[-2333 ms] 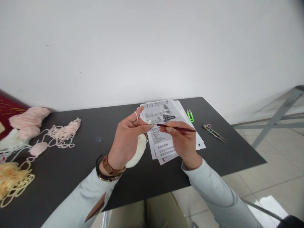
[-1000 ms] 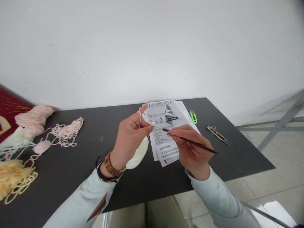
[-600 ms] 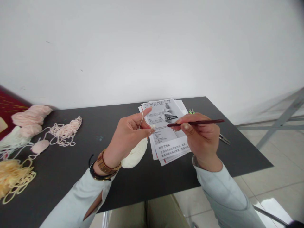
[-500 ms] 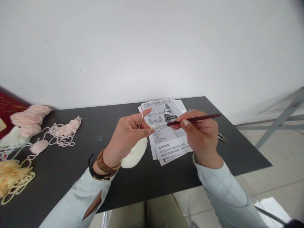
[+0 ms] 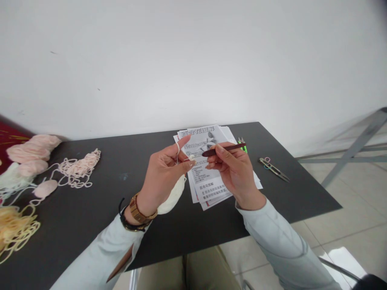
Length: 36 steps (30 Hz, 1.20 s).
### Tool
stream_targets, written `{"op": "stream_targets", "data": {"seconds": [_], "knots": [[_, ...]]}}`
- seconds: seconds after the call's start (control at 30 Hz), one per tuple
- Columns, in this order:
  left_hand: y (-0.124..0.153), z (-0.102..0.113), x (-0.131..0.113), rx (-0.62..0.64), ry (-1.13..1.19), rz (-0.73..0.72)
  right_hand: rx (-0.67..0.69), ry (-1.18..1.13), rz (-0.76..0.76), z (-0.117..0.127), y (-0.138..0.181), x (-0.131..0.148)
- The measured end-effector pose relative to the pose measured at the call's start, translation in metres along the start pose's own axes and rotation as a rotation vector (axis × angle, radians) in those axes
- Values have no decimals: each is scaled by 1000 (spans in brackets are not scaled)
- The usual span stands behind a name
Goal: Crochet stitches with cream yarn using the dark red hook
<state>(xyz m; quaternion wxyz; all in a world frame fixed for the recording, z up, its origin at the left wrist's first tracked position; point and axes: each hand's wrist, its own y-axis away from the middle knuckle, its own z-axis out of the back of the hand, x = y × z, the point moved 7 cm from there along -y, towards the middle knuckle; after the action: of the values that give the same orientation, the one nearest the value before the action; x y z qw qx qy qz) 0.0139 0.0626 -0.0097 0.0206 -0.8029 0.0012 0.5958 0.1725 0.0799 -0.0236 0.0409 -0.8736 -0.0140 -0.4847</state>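
My left hand (image 5: 165, 173) pinches a small piece of cream yarn (image 5: 192, 158) between thumb and fingers, and a strand loops round its raised index finger. A dark red-brown crochet hook (image 5: 209, 153) is gripped in my right hand (image 5: 237, 171), its thick handle slanting up to the right. The hook's left end lies close to the pinched yarn; whether they touch I cannot tell. Partly behind my left wrist rests a cream ball of yarn (image 5: 173, 197). Printed sheets (image 5: 208, 187) with a flower picture lie beneath both hands on the black table (image 5: 127, 229).
Metal thread snips (image 5: 274, 170) lie right of the sheets, and a green-handled tool (image 5: 242, 143) shows behind my right hand. Pink yarn (image 5: 80, 168), a small pink ball (image 5: 45, 188) and yellow yarn (image 5: 18, 227) spread along the left. A white wall (image 5: 193, 64) rises behind the table.
My right hand has moved left with the crochet hook, closer to my left hand, uncovering the snips and the green-handled tool. My left hand keeps its pinch on the yarn.
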Motion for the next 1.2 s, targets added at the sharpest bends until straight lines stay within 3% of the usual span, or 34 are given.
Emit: {"op": "stream_targets", "data": {"seconds": [0.1, 0.27, 0.37, 0.57, 0.83, 1.2], "knots": [[0, 4, -6, -11, -149, -74, -47, -42, -25, 1, 1, -4], [3, -3, -27, 64, -615, -300, -61, -84, -56, -1, 1, -8], [5, -4, -33, 64, -686, -368, -54, -101, -73, -1, 1, -10], [1, 5, -25, -55, -469, -273, -21, -121, -98, -4, 3, -14], [-1, 4, 2, -112, 59, -136, -14, -141, -68, -6, 5, -15], [4, 1, 19, -236, 285, -116, -78, -82, 102, -9, 13, -13]]}}
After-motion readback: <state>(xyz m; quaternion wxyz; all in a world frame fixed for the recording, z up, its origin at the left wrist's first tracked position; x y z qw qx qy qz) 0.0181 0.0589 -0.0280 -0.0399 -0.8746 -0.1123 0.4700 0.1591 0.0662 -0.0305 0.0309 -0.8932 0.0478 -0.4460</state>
